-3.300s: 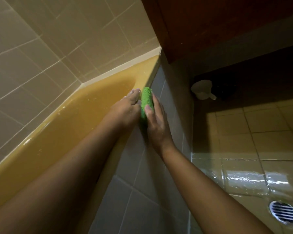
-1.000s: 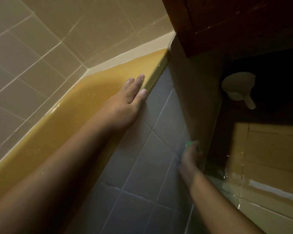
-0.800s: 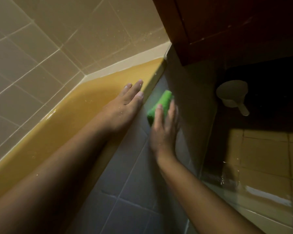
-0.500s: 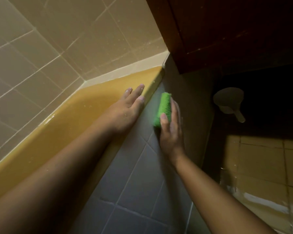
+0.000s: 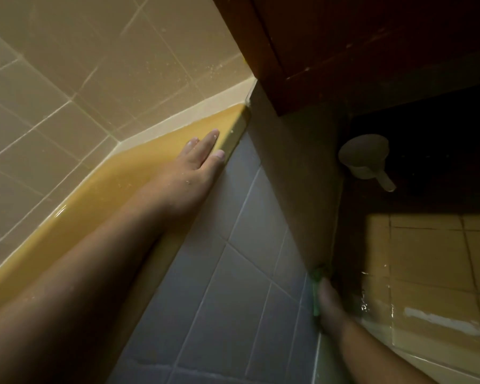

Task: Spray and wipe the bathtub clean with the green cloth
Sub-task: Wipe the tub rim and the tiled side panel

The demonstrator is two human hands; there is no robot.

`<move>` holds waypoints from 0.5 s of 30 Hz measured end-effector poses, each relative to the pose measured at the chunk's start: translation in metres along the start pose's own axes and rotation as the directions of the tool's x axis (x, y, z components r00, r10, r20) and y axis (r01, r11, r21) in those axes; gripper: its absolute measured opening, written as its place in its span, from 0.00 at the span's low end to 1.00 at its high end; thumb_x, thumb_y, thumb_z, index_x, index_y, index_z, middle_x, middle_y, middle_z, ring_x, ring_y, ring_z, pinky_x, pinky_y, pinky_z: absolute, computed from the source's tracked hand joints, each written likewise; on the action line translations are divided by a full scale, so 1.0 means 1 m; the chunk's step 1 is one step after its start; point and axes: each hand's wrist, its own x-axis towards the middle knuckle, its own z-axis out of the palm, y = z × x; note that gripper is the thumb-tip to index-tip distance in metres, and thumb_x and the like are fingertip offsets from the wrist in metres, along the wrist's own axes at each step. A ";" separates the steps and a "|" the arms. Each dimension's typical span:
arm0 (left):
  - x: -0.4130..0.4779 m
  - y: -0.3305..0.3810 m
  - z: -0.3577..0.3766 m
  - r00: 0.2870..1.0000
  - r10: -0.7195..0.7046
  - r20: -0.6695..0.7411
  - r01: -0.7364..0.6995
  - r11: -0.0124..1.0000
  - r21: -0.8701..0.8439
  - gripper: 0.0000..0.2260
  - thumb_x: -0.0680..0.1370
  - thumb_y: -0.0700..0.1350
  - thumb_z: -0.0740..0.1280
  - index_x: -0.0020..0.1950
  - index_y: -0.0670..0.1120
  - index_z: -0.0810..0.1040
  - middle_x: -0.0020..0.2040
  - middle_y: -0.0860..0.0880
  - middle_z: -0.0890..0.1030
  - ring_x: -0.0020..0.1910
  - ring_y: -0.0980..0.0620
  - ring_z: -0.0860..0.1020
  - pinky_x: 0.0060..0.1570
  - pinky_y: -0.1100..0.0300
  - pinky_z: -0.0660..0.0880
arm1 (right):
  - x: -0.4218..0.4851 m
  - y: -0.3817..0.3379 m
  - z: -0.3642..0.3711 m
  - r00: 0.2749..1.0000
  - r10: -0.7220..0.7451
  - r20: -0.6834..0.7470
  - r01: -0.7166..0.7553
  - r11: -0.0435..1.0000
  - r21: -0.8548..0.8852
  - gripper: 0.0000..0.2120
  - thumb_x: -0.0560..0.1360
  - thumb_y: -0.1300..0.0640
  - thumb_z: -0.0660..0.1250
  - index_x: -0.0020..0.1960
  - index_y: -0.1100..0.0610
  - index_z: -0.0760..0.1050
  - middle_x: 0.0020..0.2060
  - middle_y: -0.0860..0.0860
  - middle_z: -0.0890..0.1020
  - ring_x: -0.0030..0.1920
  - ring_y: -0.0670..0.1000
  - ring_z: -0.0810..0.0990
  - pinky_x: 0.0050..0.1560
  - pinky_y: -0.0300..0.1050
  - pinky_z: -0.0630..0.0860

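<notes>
Head view: wiping step. Left hand (image 5: 196, 167) fingers (image 5: 209, 139) straight on bathtub (image 5: 94, 206) rim; right hand (image 5: 330, 300) on green cloth (image 5: 316, 289), grip unclear, probably pressing. Next: upward stroke.

free: grey tiled tub front (image 5: 233, 300), wet yellow floor tiles (image 5: 427, 259) | blocked: dark brown wooden cabinet (image 5: 344, 51) overhangs end of mustard-yellow tub rim (image 5: 94, 212); white plastic scoop (image 5: 365, 159) below it

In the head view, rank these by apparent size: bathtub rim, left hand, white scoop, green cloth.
1. bathtub rim, largest by far.
2-3. left hand and white scoop: they look alike, and the scoop sits farther away, so unranked.
4. green cloth: only a sliver shows beside the right hand.
</notes>
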 end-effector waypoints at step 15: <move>0.004 -0.005 0.003 1.000 0.020 0.012 -0.020 0.998 -0.056 0.27 0.85 0.65 0.45 0.84 0.62 0.50 0.86 0.52 0.48 0.84 0.51 0.48 0.82 0.46 0.48 | -0.227 -0.175 0.055 0.744 -0.666 0.045 0.668 0.744 -0.026 0.38 0.79 0.34 0.47 0.84 0.51 0.56 0.81 0.51 0.62 0.80 0.51 0.59 0.79 0.45 0.53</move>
